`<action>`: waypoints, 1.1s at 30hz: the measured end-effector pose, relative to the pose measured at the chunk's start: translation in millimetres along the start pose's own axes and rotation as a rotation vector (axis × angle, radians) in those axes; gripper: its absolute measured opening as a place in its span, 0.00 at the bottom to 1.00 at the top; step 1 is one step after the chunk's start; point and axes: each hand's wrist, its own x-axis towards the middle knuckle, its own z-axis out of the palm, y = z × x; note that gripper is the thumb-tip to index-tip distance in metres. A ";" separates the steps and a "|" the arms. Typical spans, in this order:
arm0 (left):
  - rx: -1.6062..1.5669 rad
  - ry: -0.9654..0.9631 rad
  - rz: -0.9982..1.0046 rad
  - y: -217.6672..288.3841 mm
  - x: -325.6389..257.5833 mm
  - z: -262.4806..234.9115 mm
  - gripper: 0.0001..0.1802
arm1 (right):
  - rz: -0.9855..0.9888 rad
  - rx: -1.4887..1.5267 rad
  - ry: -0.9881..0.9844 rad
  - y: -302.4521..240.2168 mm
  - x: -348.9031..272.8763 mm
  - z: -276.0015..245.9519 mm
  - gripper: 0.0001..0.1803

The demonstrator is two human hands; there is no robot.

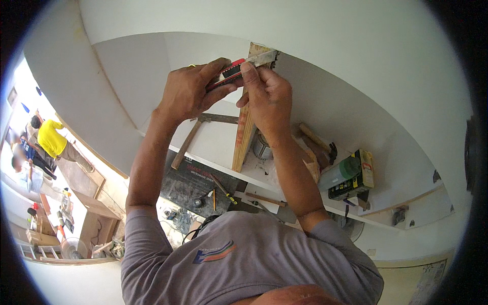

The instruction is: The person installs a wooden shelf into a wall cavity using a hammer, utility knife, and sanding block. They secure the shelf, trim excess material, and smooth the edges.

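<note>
Both of my hands are raised at a wooden upright (245, 140) between white shelf compartments. My left hand (188, 91) is closed around the red-and-black handle of a knife (232, 72) with a flat metal blade. Close beside it, my right hand (267, 94) grips the front of the same knife, thumb pressed where handle meets blade. The blade points right and lies over the top of the upright, near its dark, ragged edge. Whether it touches the wood I cannot tell. A hammer (189, 138) rests on the shelf left of the upright, below my left hand.
Right of the upright sit a can (262, 146), another hammer (315, 136), a green-topped container (345, 170) and a yellow-and-black box (363, 178). Below, a dark box (195, 183) carries a pencil (214, 200) and small tools. Far left, a person in yellow (52, 138) stands near others.
</note>
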 end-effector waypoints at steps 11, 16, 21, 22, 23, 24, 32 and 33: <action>0.051 0.036 0.041 -12.9 4.7 -4.3 0.27 | -0.037 -0.193 -0.018 1.4 9.6 3.6 0.23; 0.000 0.051 0.050 -20.1 5.4 2.1 0.27 | -0.075 -0.274 -0.007 4.9 10.5 5.3 0.23; -0.005 0.038 0.021 -28.4 0.7 -0.5 0.27 | 0.047 -0.410 -0.109 -7.8 14.8 5.1 0.26; -0.016 0.024 -0.010 -26.1 0.2 -1.4 0.27 | 0.010 -0.415 -0.092 -5.3 14.9 5.4 0.27; -0.026 0.010 -0.041 -21.9 -0.9 -2.1 0.26 | -0.028 -0.419 -0.076 -1.2 14.6 6.1 0.27; -0.037 -0.003 -0.073 -18.2 -1.9 -2.6 0.26 | -0.065 -0.423 -0.060 1.0 14.8 6.8 0.28; -0.123 0.023 -0.139 -17.1 -13.7 6.9 0.28 | -0.118 -0.591 -0.048 8.0 14.7 10.0 0.27; -0.108 0.001 -0.137 -20.0 -11.1 7.3 0.29 | -0.091 -0.596 -0.060 7.3 15.3 9.4 0.26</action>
